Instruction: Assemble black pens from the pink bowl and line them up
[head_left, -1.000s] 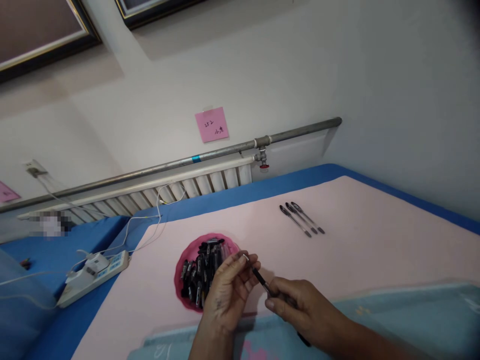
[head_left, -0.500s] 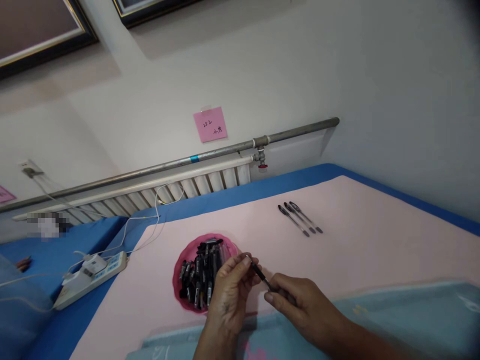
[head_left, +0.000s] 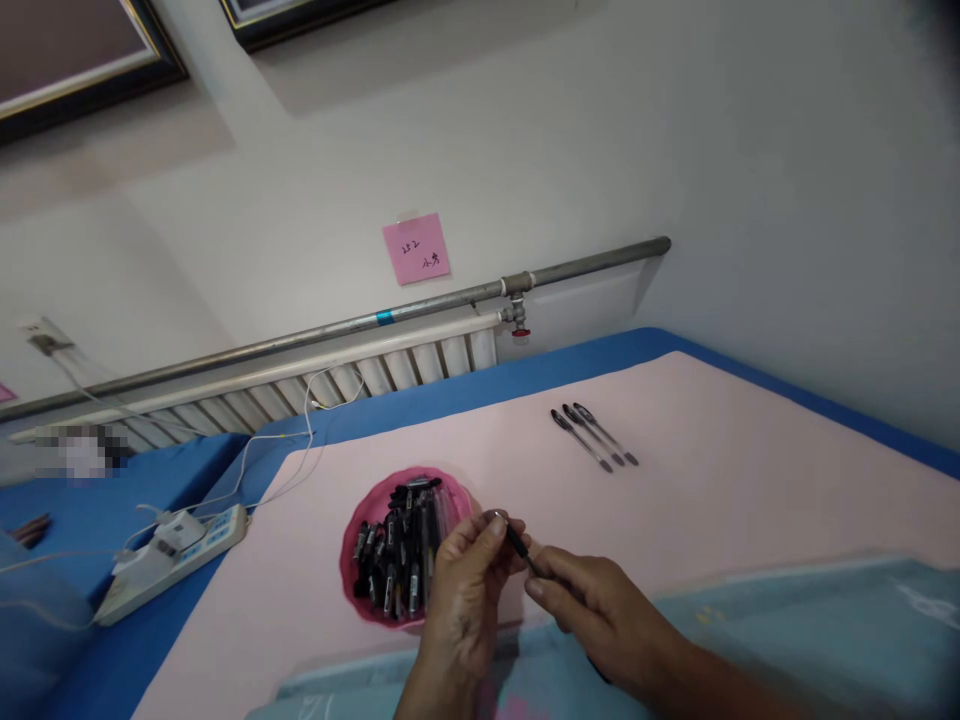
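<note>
Between my two hands is a slim pen (head_left: 517, 543) with a black grip section. My left hand (head_left: 466, 585) is closed, its thumb and fingers pinching the pen near one end, where a small shiny spot shows. My right hand (head_left: 611, 605) wraps round the other part, which its fingers mostly hide; a dark end pokes out below the palm. Just left of my left hand stands a pink scalloped basket (head_left: 347, 560) filled with black pen parts (head_left: 401, 540) and a few clear tubes. Farther back, 3 capped clear pens (head_left: 592, 437) lie side by side on the pink sheet (head_left: 720, 470).
A white power strip (head_left: 176, 565) with plugs and cables lies on the blue table cover (head_left: 442, 392) at left. A radiator (head_left: 405, 365) and a pipe (head_left: 592, 264) run along the wall behind. Light-blue cloth (head_left: 787, 620) covers the near edge.
My right hand has come slightly closer to my left, covering more of the pen. A dark end now shows beneath my right palm. The view has shifted slightly.
</note>
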